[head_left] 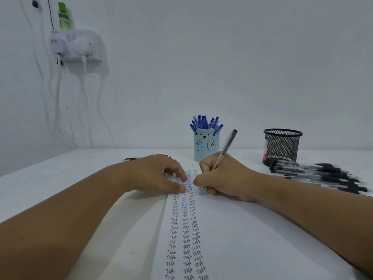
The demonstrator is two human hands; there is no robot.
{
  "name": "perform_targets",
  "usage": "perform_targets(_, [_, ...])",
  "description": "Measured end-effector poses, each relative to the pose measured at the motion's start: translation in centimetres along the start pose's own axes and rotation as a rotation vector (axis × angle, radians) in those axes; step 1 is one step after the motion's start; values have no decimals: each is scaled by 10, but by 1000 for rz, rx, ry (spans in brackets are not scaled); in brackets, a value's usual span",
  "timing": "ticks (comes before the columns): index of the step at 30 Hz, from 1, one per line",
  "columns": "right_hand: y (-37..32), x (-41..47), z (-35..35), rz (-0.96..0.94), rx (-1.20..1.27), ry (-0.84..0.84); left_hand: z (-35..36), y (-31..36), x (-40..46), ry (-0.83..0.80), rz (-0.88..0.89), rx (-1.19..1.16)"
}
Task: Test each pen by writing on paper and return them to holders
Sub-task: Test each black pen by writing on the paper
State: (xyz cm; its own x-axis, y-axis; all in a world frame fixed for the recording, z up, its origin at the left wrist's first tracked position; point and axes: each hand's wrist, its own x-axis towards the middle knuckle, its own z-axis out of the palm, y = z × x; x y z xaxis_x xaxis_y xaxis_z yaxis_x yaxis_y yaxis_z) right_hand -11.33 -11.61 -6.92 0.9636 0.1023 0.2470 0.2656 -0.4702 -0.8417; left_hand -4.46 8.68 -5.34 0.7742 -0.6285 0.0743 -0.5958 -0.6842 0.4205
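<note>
My right hand [224, 176] grips a clear black-capped pen [227, 147], its tip down on the white paper [232, 229] at the top of a fourth column. Three columns of the handwritten word "Test" [184, 229] run down the sheet. My left hand [159, 174] lies flat on the paper's upper left, fingers spread, holding nothing. Behind the hands stands a light blue bear holder [206, 145] full of blue pens [204, 123]. An empty black mesh holder [282, 146] stands at the right. A pile of black pens [319, 175] lies in front of it.
Another black pen [130, 159] lies on the table behind my left hand. On the wall at the upper left hangs a white socket shelf [77, 46] with plugs, dangling cables and a green bottle [64, 16]. The white wall rises just behind the holders.
</note>
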Motion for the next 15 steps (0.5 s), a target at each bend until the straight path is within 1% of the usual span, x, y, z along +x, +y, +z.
perform_targets(15, [-1, -1, 1, -4, -66, -16, 1, 0, 1, -2, 13, -18])
